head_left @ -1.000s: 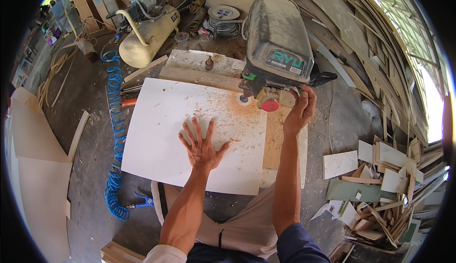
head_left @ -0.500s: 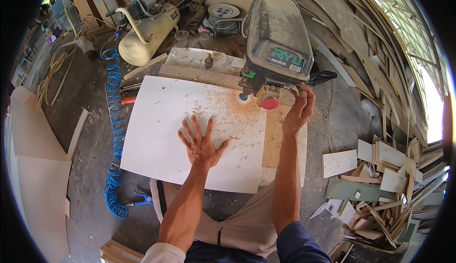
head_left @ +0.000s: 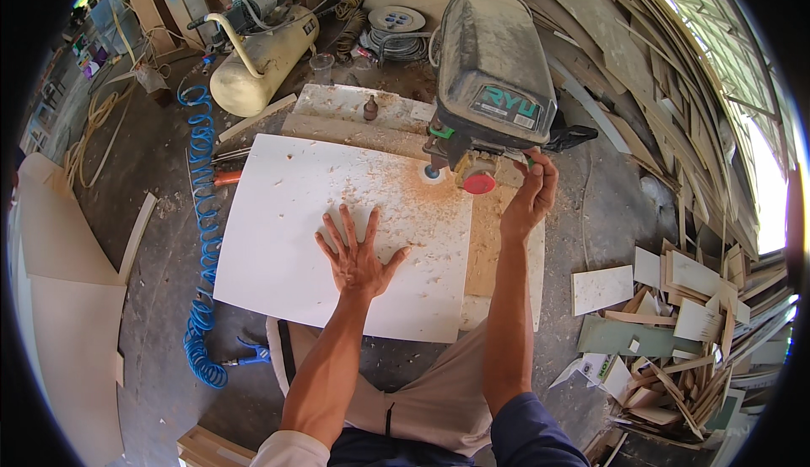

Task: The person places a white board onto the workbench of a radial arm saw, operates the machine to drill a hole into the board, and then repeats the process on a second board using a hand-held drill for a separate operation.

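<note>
A smooth, flat white board (head_left: 278, 239) lies across a work table made of rough, pale plywood (head_left: 483, 248), its near edge above the person's lap. Curled, flaky wood shavings (head_left: 384, 182) cover much of its surface, thinning leftward, with fine orange-brown dust around a round, pale-rimmed hole (head_left: 432, 172) near its far right corner. Over that corner juts a bulky drill press (head_left: 494, 53), its rounded dark casing dull with dust, a smooth red disc-shaped button (head_left: 479, 182) on its front. The left hand (head_left: 356, 260) is spread wide, palm down on the board near its middle, fingers fanned apart and grasping nothing; the hole is beyond its fingertips, to the right. The right hand (head_left: 533, 197) is raised past the board's right edge, beside the button, its fingers curled toward the thumb at a small green part (head_left: 530, 163) of the machine; whether they clasp it cannot be told. Left of the board hangs a springy blue coiled hose (head_left: 202, 214); jagged offcuts (head_left: 658, 332) heap up on the right.
</note>
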The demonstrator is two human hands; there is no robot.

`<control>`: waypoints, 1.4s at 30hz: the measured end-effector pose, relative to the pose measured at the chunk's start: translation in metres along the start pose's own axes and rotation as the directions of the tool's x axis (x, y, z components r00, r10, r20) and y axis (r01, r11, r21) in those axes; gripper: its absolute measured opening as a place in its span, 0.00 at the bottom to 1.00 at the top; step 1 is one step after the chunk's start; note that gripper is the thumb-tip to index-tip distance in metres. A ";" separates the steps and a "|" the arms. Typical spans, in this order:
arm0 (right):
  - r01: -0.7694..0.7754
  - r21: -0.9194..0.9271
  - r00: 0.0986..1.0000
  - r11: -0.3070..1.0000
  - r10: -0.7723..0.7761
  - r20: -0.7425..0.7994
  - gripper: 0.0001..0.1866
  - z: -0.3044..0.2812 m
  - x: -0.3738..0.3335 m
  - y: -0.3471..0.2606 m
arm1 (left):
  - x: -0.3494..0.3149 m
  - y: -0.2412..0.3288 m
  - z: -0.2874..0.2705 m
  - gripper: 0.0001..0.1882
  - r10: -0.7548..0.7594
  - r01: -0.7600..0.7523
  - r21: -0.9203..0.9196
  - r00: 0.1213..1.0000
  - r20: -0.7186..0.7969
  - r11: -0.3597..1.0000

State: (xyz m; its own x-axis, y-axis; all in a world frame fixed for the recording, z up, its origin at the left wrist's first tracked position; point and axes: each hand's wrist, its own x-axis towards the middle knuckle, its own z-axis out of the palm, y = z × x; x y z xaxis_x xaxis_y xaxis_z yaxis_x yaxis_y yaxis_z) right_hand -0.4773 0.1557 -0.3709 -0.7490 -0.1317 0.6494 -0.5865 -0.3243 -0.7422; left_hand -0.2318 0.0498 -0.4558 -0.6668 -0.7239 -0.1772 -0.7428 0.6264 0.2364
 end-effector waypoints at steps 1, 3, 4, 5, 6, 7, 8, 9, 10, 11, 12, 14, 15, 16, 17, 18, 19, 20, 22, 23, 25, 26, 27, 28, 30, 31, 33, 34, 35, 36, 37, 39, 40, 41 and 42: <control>-0.006 0.019 1.000 1.000 0.006 0.000 0.12 -0.001 -0.001 0.001 | 0.000 0.000 0.000 0.53 0.001 -0.001 0.000 1.000 -0.002 1.000; -0.011 0.038 1.000 0.999 0.011 0.013 0.12 -0.003 -0.001 0.003 | 0.001 0.000 0.000 0.53 0.003 -0.003 -0.004 1.000 -0.007 1.000; -0.012 0.037 1.000 0.999 0.011 0.025 0.12 -0.004 -0.001 0.003 | 0.001 0.000 0.000 0.53 0.004 -0.004 -0.006 1.000 -0.007 1.000; -0.013 0.036 0.999 0.999 0.012 0.036 0.12 -0.006 -0.002 0.004 | 0.001 0.000 0.000 0.53 0.004 -0.004 -0.006 1.000 -0.009 1.000; -0.012 0.037 0.999 0.999 0.011 0.040 0.12 -0.006 -0.003 0.005 | 0.001 0.000 0.000 0.53 0.004 -0.004 -0.005 1.000 -0.010 1.000; -0.011 0.038 0.999 0.999 0.009 0.044 0.12 -0.006 -0.003 0.005 | 0.000 0.000 0.000 0.53 0.004 -0.004 -0.005 1.000 -0.012 1.000; -0.010 0.040 0.999 0.999 0.008 0.047 0.12 -0.007 -0.003 0.005 | 0.000 0.000 0.001 0.53 0.005 -0.005 -0.004 1.000 -0.015 1.000; -0.014 0.036 0.999 0.999 0.013 0.045 0.12 -0.007 -0.004 0.005 | 0.000 0.000 0.001 0.53 0.006 -0.006 -0.004 1.000 -0.018 1.000; -0.018 0.033 0.999 0.999 0.017 0.042 0.12 -0.007 -0.005 0.005 | 0.001 0.000 0.001 0.53 0.007 -0.007 -0.003 1.000 -0.022 1.000; -0.022 0.030 0.999 0.999 0.021 0.040 0.12 -0.007 -0.005 0.005 | 0.001 0.000 0.002 0.53 0.006 -0.006 -0.002 1.000 -0.024 1.000; -0.025 0.030 0.999 0.999 0.024 0.040 0.12 -0.007 -0.005 0.005 | 0.001 0.000 0.003 0.53 0.005 -0.005 -0.001 1.000 -0.025 1.000; -0.032 0.028 0.999 0.999 0.031 0.039 0.12 -0.006 -0.006 0.005 | 0.001 0.000 0.004 0.53 0.006 -0.006 0.003 1.000 -0.028 1.000; -0.029 0.026 0.999 0.999 0.028 0.041 0.12 -0.007 -0.006 0.004 | 0.001 0.000 0.004 0.53 0.007 -0.007 0.005 0.999 -0.032 1.000; -0.028 0.025 0.999 0.999 0.026 0.043 0.12 -0.006 -0.006 0.003 | 0.001 -0.001 0.005 0.53 0.007 -0.007 0.009 0.999 -0.034 1.000; -0.026 0.024 0.999 0.999 0.025 0.045 0.12 -0.006 -0.007 0.002 | 0.001 -0.001 0.006 0.53 0.007 -0.007 0.007 0.999 -0.039 1.000; -0.027 0.022 0.999 0.999 0.026 0.044 0.12 -0.005 -0.008 0.002 | 0.001 -0.002 0.006 0.53 0.007 -0.007 0.005 0.999 -0.044 1.000; -0.025 0.019 0.999 1.000 0.024 0.044 0.12 -0.005 -0.008 0.002 | 0.001 -0.001 0.006 0.53 0.008 -0.008 0.002 0.999 -0.050 1.000; -0.023 0.016 0.999 1.000 0.022 0.043 0.12 -0.005 -0.008 0.003 | 0.001 0.000 0.006 0.53 0.007 -0.007 0.000 0.999 -0.042 1.000; -0.020 -0.011 0.999 1.000 0.020 0.044 0.11 -0.007 -0.008 0.003 | 0.001 0.000 0.004 0.53 0.002 -0.002 -0.004 1.000 -0.028 1.000; -0.018 -0.023 0.999 1.000 0.019 0.045 0.11 -0.008 -0.009 0.003 | 0.001 0.000 0.004 0.53 0.002 -0.003 -0.006 1.000 -0.030 1.000; -0.022 -0.017 0.999 1.000 0.022 0.047 0.11 -0.008 -0.010 0.004 | 0.001 0.000 0.003 0.53 0.004 -0.004 -0.010 1.000 -0.031 1.000; -0.024 -0.014 0.999 1.000 0.024 0.048 0.11 -0.008 -0.011 0.004 | 0.001 0.000 0.003 0.53 0.004 -0.004 -0.014 0.999 -0.032 1.000; -0.020 -0.005 0.999 1.000 0.020 0.048 0.11 -0.007 -0.011 0.004 | 0.001 0.000 0.003 0.53 0.004 -0.004 -0.019 0.999 -0.032 1.000; -0.016 0.003 0.999 1.000 0.016 0.049 0.11 -0.007 -0.011 0.004 | 0.001 0.000 0.002 0.53 0.005 -0.005 -0.023 0.999 -0.031 1.000; -0.014 0.006 0.999 1.000 0.014 0.051 0.11 -0.007 -0.012 0.003 | 0.001 0.000 0.002 0.53 0.003 -0.003 -0.019 1.000 -0.026 1.000; -0.014 0.002 0.998 1.000 0.014 0.054 0.11 -0.007 -0.013 0.004 | 0.001 0.000 0.002 0.53 0.002 -0.002 -0.018 1.000 -0.024 1.000; -0.014 -0.013 0.998 1.000 0.015 0.058 0.11 -0.008 -0.013 0.004 | 0.000 0.000 0.001 0.53 0.003 -0.003 -0.024 1.000 -0.019 1.000; -0.014 -0.023 0.998 1.000 0.016 0.059 0.11 -0.008 -0.014 0.004 | 0.000 0.000 0.001 0.53 0.003 -0.004 -0.026 1.000 -0.017 1.000; -0.014 -0.034 0.998 0.999 0.016 0.060 0.11 -0.009 -0.014 0.003 | 0.000 0.000 0.001 0.53 0.004 -0.004 -0.024 1.000 -0.019 1.000; -0.011 -0.031 0.998 0.999 0.013 0.059 0.11 -0.009 -0.014 0.004 | 0.000 0.001 0.001 0.53 0.004 -0.004 -0.021 1.000 -0.021 1.000; -0.009 -0.028 0.998 1.000 0.011 0.058 0.11 -0.009 -0.015 0.004 | 0.000 0.001 0.000 0.53 0.003 -0.004 -0.019 1.000 -0.022 1.000; -0.005 -0.023 0.998 1.000 0.006 0.056 0.11 -0.009 -0.015 0.006 | 0.001 0.002 -0.001 0.53 0.004 -0.004 -0.017 1.000 -0.019 1.000; -0.003 -0.021 0.998 1.000 0.004 0.055 0.11 -0.009 -0.015 0.006 | 0.000 0.002 -0.001 0.53 0.003 -0.004 -0.017 1.000 -0.018 1.000; -0.001 -0.018 0.999 1.000 0.002 0.054 0.11 -0.009 -0.015 0.007 | 0.000 0.002 -0.001 0.53 0.004 -0.005 -0.017 1.000 -0.020 1.000; -0.003 -0.007 0.999 1.000 0.004 0.054 0.11 -0.008 -0.016 0.007 | 0.001 0.001 0.000 0.53 0.005 -0.006 -0.018 1.000 -0.023 1.000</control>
State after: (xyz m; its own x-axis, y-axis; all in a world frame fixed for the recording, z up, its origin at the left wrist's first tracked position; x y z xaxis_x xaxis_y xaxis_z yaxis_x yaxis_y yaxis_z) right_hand -0.4722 0.1633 -0.3875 -0.7335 -0.1831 0.6546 -0.5860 -0.3175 -0.7455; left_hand -0.2332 0.0501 -0.4556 -0.6690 -0.7272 -0.1536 -0.7379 0.6250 0.2547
